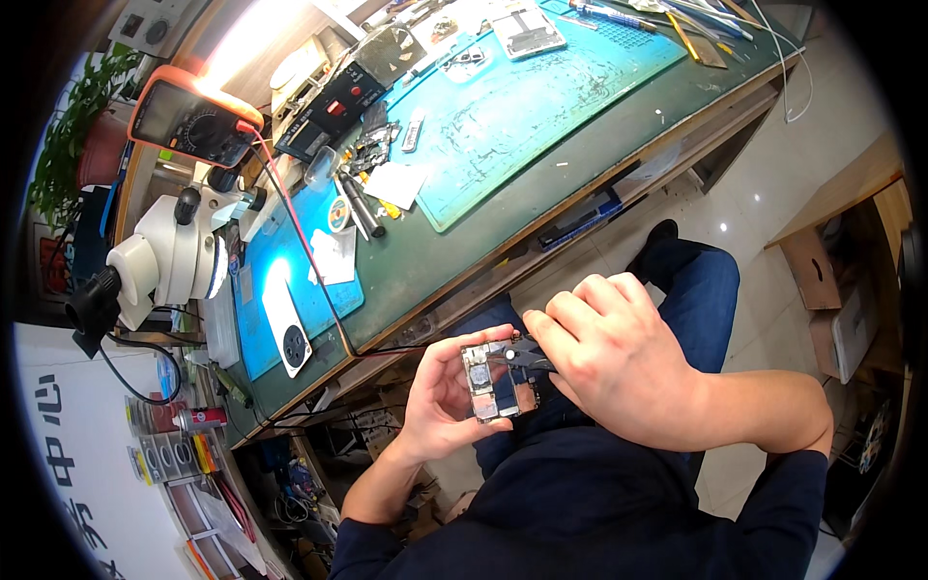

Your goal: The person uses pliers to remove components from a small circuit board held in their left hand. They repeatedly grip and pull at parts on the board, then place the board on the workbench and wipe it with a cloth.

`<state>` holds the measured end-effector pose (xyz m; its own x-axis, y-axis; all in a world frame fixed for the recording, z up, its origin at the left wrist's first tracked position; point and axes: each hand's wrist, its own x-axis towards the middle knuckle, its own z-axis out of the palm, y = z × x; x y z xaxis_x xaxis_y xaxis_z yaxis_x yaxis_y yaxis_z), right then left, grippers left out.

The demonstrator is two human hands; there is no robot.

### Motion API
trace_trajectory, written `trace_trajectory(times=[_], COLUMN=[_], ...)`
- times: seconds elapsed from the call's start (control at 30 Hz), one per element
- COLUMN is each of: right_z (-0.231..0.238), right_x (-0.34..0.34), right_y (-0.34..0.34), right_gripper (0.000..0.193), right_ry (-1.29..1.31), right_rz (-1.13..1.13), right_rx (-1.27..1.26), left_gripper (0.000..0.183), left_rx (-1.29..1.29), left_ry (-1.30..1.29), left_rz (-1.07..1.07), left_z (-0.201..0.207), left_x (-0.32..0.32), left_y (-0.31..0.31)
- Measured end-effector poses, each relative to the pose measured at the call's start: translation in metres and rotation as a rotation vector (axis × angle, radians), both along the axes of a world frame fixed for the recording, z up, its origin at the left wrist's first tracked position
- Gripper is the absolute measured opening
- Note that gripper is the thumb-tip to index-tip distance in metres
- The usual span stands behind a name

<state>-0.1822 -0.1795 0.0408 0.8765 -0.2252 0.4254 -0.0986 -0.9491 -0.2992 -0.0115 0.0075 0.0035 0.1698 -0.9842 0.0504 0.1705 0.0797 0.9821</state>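
Observation:
My left hand (437,406) grips a small phone circuit board (480,379) by its edges, thumb at the lower edge and fingers at the upper one. The board has silvery shields, copper-coloured patches and an open gap in its middle. In my right hand (619,362) is a pair of dark-jawed pliers (525,357), its handles hidden by my closed fingers. The jaws lie over the upper right part of the board; whether they pinch it I cannot tell. Both hands are above my lap, in front of the bench.
The green workbench (503,217) carries a teal mat (541,126) with an opened phone (527,32) and hand tools. At the left stand a white microscope (169,246) and an orange multimeter (198,118), whose red lead (295,217) runs down over the bench edge. A power strip (287,324) lies nearby.

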Motion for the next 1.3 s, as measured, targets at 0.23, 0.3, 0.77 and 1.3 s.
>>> trace_trajectory(times=[0.23, 0.3, 0.77, 1.3], right_z=[0.006, 0.006, -0.007, -0.003], right_x=[-0.005, -0.005, 0.002, -0.004], right_y=[-0.003, -0.004, -0.006, -0.007], right_gripper=[0.04, 0.037, 0.017, 0.012], right_ry=[0.157, 0.162, -0.122, -0.094], right_rz=[0.029, 0.033, 0.037, 0.066], right_rx=[0.036, 0.028, -0.042, -0.025], left_gripper=[0.093, 0.096, 0.094, 0.093], left_rx=[0.045, 0.073, 0.096, -0.012], left_ry=[0.024, 0.037, 0.253, 0.126], left_rz=[-0.001, 0.035, -0.073, -0.156], left_z=[0.002, 0.003, 0.006, 0.01], left_x=[-0.001, -0.003, 0.01, 0.013], left_y=[-0.001, -0.002, 0.0, -0.001])
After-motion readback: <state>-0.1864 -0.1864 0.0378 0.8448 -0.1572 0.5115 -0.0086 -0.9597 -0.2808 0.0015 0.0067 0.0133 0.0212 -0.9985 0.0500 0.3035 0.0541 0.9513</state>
